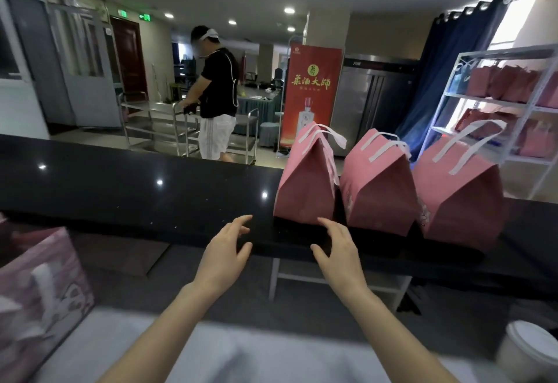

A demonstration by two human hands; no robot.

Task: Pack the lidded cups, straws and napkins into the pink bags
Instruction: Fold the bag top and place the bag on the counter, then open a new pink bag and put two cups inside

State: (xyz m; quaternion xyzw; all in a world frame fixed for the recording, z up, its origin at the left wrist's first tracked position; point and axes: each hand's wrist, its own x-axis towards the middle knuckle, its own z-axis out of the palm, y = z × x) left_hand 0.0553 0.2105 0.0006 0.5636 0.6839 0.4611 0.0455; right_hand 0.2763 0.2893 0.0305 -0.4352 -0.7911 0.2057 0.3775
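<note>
Both hands, left hand [225, 250] and right hand [339, 248], hover open and empty before three closed pink bags [305, 180]; the red banner [311, 93] behind reads 蔡酒大師.

Three closed pink bags [305, 183] [377, 189] [459, 198] on the counter [120, 189], a fourth [39, 289] nearer, one lidded cup [531, 349].

One head-worn wide-angle view looks forward and slightly down across a black counter [126, 189]. Both hands sit close at centre; pink bags [377, 183] stand near, the room stretching far behind.
</note>
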